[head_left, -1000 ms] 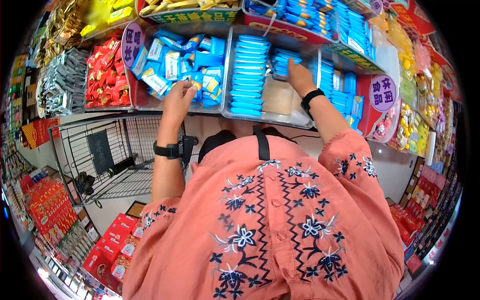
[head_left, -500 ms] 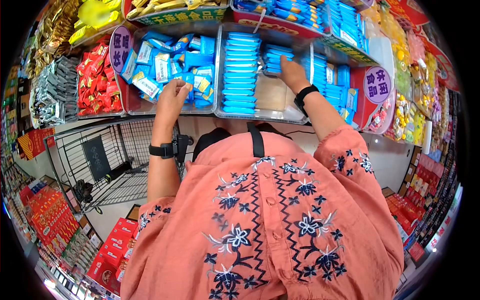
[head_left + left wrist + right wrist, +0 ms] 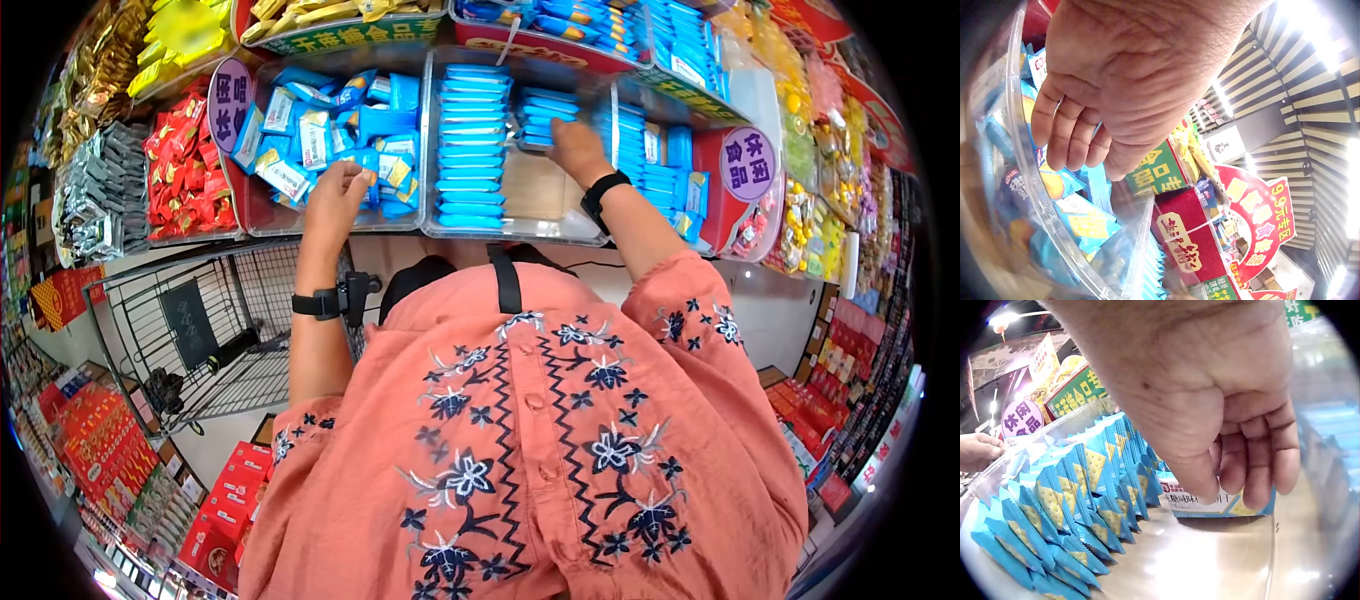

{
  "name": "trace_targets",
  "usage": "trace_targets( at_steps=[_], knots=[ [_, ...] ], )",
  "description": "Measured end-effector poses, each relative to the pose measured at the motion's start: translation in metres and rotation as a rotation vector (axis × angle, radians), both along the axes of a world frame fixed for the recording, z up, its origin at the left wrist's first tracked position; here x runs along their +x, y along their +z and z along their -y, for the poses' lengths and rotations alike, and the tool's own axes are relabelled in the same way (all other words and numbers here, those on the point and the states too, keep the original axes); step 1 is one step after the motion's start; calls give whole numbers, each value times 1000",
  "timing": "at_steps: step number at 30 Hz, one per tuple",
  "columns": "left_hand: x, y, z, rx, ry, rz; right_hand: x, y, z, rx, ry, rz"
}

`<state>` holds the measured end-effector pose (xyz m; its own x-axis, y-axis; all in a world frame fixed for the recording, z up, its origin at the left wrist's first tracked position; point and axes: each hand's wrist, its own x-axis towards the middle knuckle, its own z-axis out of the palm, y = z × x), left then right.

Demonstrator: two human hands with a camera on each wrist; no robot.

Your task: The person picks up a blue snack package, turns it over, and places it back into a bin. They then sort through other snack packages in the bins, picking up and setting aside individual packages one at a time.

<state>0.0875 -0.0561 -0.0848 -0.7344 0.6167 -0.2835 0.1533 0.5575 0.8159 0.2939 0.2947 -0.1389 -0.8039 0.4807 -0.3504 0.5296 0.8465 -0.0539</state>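
My right hand [image 3: 580, 155] rests at the short row of blue cracker packets [image 3: 546, 106] in the middle bin. In the right wrist view its thumb and bent fingers press against the face of the front packet [image 3: 1197, 503], which has a white label. My left hand [image 3: 335, 203] hovers over the bin of loose blue packets [image 3: 313, 140], thumb close to the index finger. The left wrist view shows its fingers [image 3: 1075, 134] loosely curled, with no packet visible in them. A longer neat row of packets [image 3: 470, 150] stands between the hands.
Clear plastic walls [image 3: 1054, 219] divide the bins. Red packets [image 3: 188, 170] and silver ones [image 3: 100, 195] fill bins at left; more blue packets [image 3: 665, 185] lie to the right. A wire shopping cart [image 3: 240, 330] stands below my left arm, and a raised shelf [image 3: 540, 45] runs behind.
The whole head view has drifted slightly left. Both hands stay over the same bins, with the right hand still at the short row and the left over the loose packets.
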Motion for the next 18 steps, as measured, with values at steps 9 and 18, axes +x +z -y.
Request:
trace_targets(
  at_steps=[9, 18],
  knots=[
    [1, 0, 1, 30, 10, 46, 3, 9, 1, -65, -40, -4],
    [-11, -13, 7, -121, 38, -242, -44, 91, 11, -855, -460, -390]
  ],
)
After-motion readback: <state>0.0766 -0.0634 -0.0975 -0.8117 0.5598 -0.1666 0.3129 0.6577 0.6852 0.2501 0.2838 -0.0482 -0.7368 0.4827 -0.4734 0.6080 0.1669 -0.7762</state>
